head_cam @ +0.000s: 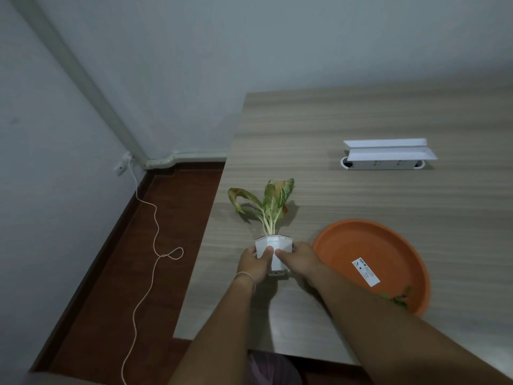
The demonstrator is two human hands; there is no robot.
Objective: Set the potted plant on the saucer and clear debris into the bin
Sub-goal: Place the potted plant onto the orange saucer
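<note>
The white pot (273, 247) stands near the table's (361, 190) left edge, just left of the orange saucer (361, 245) and not on it; whether its base rests on the wood or is slightly lifted cannot be told. Its plant (266, 202) has pale stems and green leaves, some yellowed and drooping. Both hands are closed around the pot: the left hand (254, 265) wraps the left side, the right hand (298, 261) the right, thumbs across the front. A white label (366, 272) lies in the saucer, with green leaf bits (398, 298) at its near rim. Farther back sits a white socket box (385, 158), lid raised. A white cable (150, 245) trails over the floor on the left
</note>
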